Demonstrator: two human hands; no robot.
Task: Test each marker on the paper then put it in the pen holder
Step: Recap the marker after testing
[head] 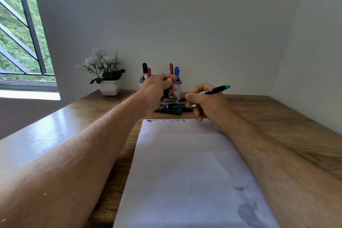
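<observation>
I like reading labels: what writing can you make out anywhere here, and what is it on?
"OPE": partial print on the pen holder, the rest hidden behind the left hand.
Scribbles on the paper's top edge: marks, not words.
Marker in the right hand: label too blurred.

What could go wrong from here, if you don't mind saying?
1. The right hand holds an uncapped marker above loose markers; its tip might smear them or the table.
2. The left hand holds what looks like the cap right in front of the holder, which it could knock.
3. The paper lies unheld and may slide.
</observation>
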